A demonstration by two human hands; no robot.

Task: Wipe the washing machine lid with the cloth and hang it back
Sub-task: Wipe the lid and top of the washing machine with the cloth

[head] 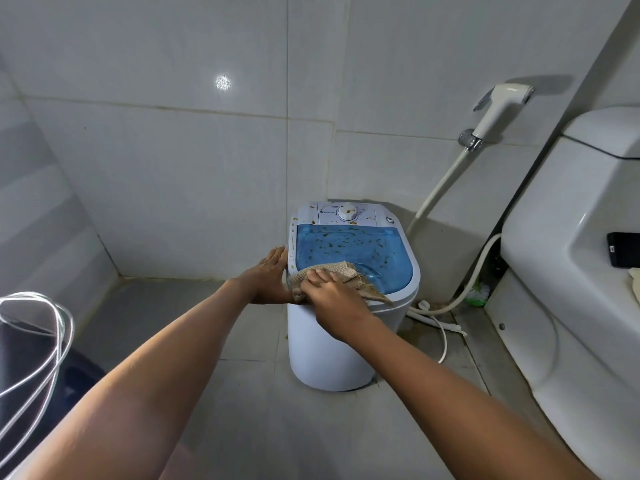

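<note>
A small white washing machine (332, 351) stands on the tiled floor by the back wall. Its blue see-through lid (356, 251) is speckled with orange and green bits. A tan burlap cloth (346, 271) lies on the lid's near left corner. My right hand (332, 296) presses down on the cloth, fingers bunched over it. My left hand (270, 275) rests flat against the machine's left upper edge, fingers straight, holding nothing. A white dial (347, 213) sits on the control panel behind the lid.
A white toilet and cistern (568, 258) fill the right side, with a black phone (623, 249) on top. A bidet sprayer (498, 105) hangs on the wall with its hose. White hoses (440, 317) lie on the floor right of the machine. A coiled white cable (41, 341) is at left.
</note>
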